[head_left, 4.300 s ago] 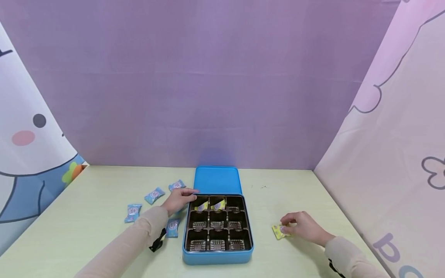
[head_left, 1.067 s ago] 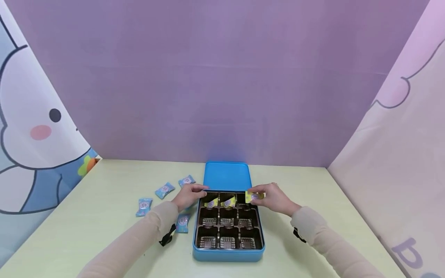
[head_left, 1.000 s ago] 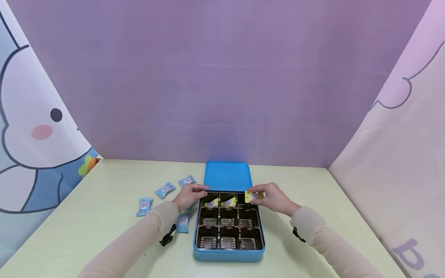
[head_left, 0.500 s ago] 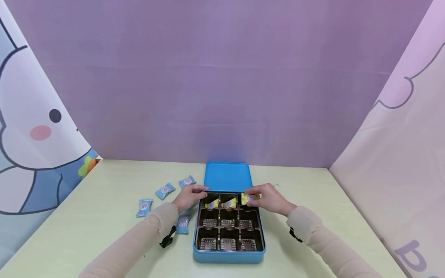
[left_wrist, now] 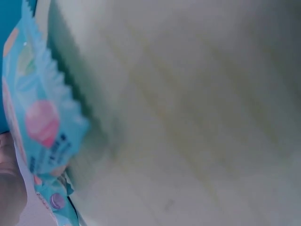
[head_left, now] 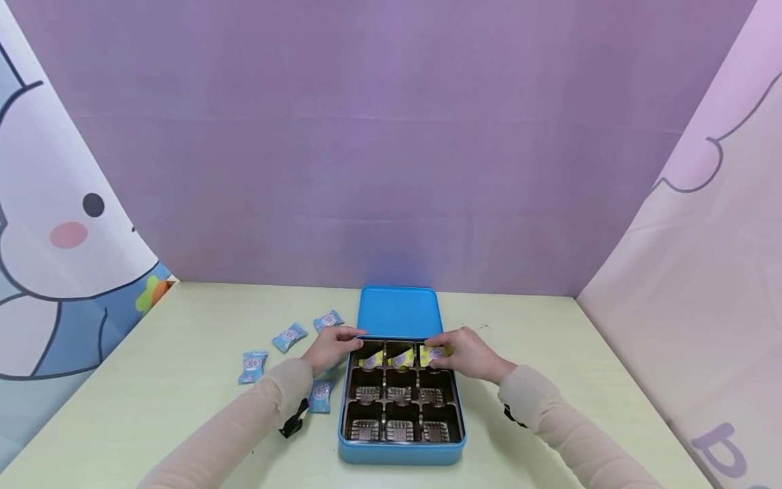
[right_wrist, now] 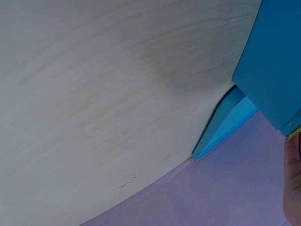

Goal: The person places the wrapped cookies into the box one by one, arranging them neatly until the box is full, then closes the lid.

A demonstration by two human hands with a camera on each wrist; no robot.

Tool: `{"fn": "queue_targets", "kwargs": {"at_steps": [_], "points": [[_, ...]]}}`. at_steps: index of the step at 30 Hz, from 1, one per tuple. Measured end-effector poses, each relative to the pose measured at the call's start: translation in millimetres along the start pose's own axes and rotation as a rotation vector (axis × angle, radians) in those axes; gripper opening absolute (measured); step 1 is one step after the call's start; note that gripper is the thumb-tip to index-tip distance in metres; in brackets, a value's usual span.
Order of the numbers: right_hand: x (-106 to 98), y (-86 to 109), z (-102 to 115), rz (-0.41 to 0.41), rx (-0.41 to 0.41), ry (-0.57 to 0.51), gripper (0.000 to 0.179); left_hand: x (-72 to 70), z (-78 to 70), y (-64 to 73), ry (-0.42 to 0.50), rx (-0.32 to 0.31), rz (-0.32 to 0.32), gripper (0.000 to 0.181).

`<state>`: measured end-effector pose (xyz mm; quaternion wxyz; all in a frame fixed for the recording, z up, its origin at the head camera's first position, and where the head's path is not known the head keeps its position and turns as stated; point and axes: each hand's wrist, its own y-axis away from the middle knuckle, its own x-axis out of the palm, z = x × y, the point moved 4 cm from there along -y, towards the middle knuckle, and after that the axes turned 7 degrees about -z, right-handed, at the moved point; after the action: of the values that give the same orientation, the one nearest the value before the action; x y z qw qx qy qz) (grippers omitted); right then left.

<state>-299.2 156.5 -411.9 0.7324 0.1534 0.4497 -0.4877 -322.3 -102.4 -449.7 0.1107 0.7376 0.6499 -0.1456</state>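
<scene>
A blue tin [head_left: 400, 454] stands open on the table, its dark tray divided into several compartments. My right hand [head_left: 473, 354] pinches a yellow-wrapped candy [head_left: 431, 354] at the back right compartment; whether it touches the bottom cannot be seen. My left hand [head_left: 332, 346] grips the tin's back left corner, thumb at the rim. Two more yellow candies, one in the back left compartment [head_left: 371, 360] and one in the back middle compartment [head_left: 401, 358], lean in place. In the right wrist view only part of the right hand [right_wrist: 292, 188] shows beside the tin wall.
Behind the tin lies its blue lid [head_left: 400, 311]. Several blue-wrapped candies [head_left: 253, 367] are scattered left of the tin, some close to the left arm, one partly covered by it. A blue candy [left_wrist: 42, 122] appears close up in the left wrist view. A purple backdrop borders the table.
The right hand has brought the yellow candy from the table at right to the tin, then leftward and into the back right compartment's opening. The left hand has stayed at the tin's corner.
</scene>
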Motion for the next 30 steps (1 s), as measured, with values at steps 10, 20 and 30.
{"fn": "queue_targets", "kwargs": {"at_steps": [10, 20, 30], "points": [[3.5, -0.6, 1.4, -0.001, -0.009, 0.03, 0.035, 3.0, 9.3, -4.9, 0.015, -0.018, -0.018, 0.023], [6.5, -2.9, 3.6, 0.016, -0.013, 0.083, 0.035, 3.6, 7.7, -4.3, 0.019, -0.021, -0.033, 0.024], [5.1, -1.2, 3.7, 0.002, -0.004, 0.05, 0.036, 4.0, 5.6, -3.4, 0.014, -0.024, -0.039, 0.023]]}}
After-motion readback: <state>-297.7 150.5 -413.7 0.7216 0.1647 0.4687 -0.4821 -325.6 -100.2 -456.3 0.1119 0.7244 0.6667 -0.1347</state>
